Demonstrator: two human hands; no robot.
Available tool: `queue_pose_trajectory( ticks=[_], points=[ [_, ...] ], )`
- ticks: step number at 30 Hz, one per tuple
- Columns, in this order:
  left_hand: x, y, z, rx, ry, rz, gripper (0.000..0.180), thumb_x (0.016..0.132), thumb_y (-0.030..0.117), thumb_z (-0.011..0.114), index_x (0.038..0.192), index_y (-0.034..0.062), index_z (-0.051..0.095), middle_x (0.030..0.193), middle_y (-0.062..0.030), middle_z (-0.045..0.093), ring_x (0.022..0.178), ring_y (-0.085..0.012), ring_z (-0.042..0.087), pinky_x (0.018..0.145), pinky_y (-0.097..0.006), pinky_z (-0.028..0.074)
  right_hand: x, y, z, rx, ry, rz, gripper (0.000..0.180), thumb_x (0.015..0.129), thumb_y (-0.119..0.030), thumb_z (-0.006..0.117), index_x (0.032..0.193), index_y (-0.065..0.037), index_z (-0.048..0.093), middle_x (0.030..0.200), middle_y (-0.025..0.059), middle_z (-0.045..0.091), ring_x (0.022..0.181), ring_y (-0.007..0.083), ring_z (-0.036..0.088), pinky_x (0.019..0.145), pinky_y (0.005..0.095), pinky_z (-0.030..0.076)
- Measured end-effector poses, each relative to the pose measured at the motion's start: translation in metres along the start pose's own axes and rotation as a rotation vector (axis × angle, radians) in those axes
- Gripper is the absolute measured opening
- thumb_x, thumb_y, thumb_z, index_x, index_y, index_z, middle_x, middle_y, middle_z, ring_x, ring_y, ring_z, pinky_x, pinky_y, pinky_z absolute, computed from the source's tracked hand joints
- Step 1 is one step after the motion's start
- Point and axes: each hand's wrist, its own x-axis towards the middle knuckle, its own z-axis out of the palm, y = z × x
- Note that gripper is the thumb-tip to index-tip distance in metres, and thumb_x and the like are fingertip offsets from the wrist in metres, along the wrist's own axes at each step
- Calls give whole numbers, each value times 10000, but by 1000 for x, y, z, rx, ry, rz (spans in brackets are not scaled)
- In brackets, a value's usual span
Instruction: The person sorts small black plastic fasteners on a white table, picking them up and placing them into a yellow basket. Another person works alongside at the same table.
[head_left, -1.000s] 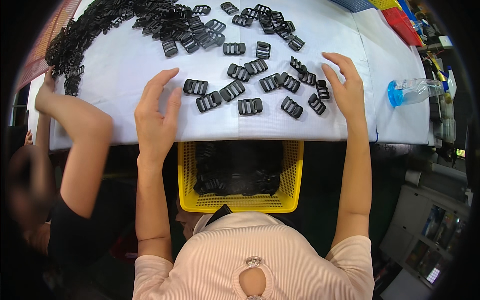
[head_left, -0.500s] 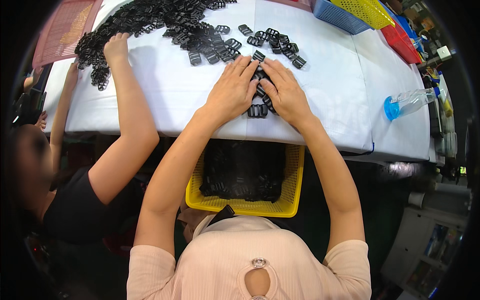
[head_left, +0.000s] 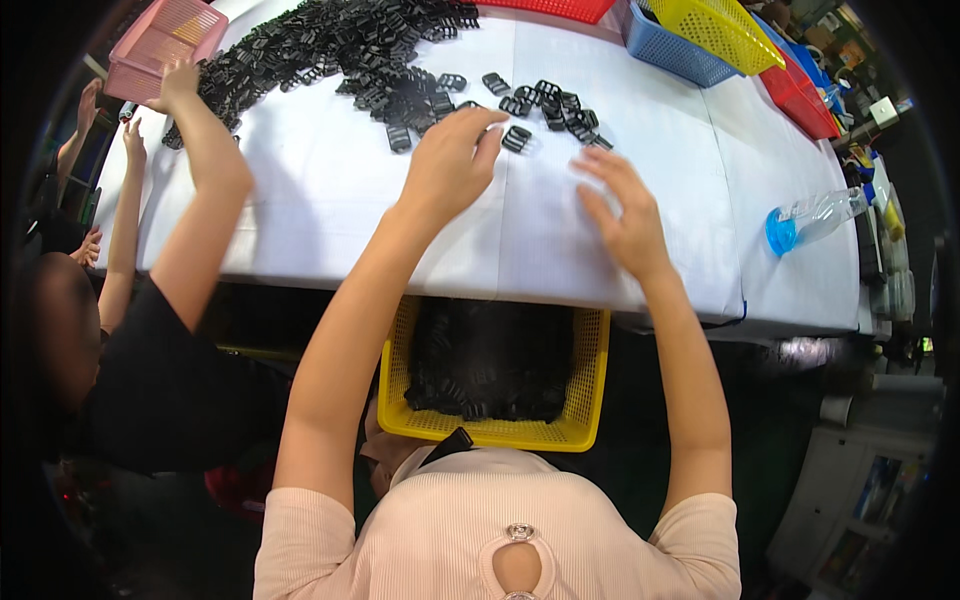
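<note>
My left hand (head_left: pixel 448 160) is over the white-covered table, fingers bent and thumb apart, beside a single black plastic buckle (head_left: pixel 516 139). It appears to hold nothing. My right hand (head_left: pixel 622 212) is raised over the cloth, fingers spread and slightly blurred, just nearer me than a small cluster of black buckles (head_left: pixel 552 100). A large heap of the same buckles (head_left: pixel 375 55) stretches across the far left of the table. Below the table edge, in front of my body, a yellow basket (head_left: pixel 588 432) contains many black buckles (head_left: pixel 490 385).
At left, a co-worker's hand (head_left: pixel 178 85) touches a pink basket (head_left: pixel 165 35) beside the heap. Blue (head_left: pixel 680 50), yellow (head_left: pixel 725 30) and red baskets (head_left: pixel 800 100) stand at the far right. A clear bottle with blue liquid (head_left: pixel 785 232) lies near the right edge.
My hands have parted from their place together over some buckles near the front edge; those buckles are gone from there. The co-worker's hand has moved from the heap to the pink basket.
</note>
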Motion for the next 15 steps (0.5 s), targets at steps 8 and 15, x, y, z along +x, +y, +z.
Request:
queue_pose_trajectory(
  ticks=[8, 15],
  points=[
    [82, -61, 64, 459, -126, 83, 400, 950, 221, 500, 1316, 60, 514, 1332, -166, 504, 1300, -349, 438, 1095, -553, 310, 91, 80, 43, -83, -53, 22, 475, 930, -309, 603, 1330, -63, 531, 1382, 159, 509, 1298, 322, 456, 1076, 386, 369],
    [2, 7, 37, 142, -269, 75, 461, 890, 134, 587, 1337, 60, 499, 1353, -163, 499, 1262, -333, 478, 1025, -409, 426, 25, 51, 18, -31, -188, 52, 317, 862, -125, 664, 1174, -79, 634, 1288, 106, 577, 1212, 291, 529, 1014, 380, 434]
  ],
)
